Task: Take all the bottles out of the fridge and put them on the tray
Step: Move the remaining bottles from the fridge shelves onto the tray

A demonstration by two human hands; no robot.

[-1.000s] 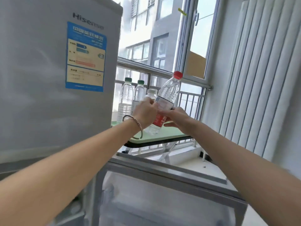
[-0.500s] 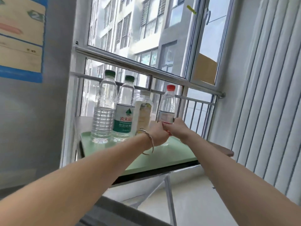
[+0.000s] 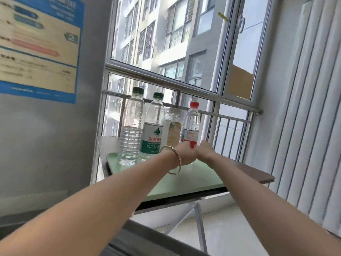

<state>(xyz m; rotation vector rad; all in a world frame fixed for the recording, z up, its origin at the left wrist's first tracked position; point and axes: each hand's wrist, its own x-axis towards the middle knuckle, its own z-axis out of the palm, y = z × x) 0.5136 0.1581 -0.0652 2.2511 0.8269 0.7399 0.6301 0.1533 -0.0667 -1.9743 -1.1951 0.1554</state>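
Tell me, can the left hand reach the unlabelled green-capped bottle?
Probably yes. The left hand grips the red-capped bottle at the row's right end, but the unlabelled bottle stands at the left end of the tray, its near side uncovered.

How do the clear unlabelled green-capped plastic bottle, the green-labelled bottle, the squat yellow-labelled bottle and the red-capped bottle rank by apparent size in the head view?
1. clear unlabelled green-capped bottle
2. green-labelled bottle
3. red-capped bottle and squat yellow-labelled bottle: unsure, both lower parts hidden.
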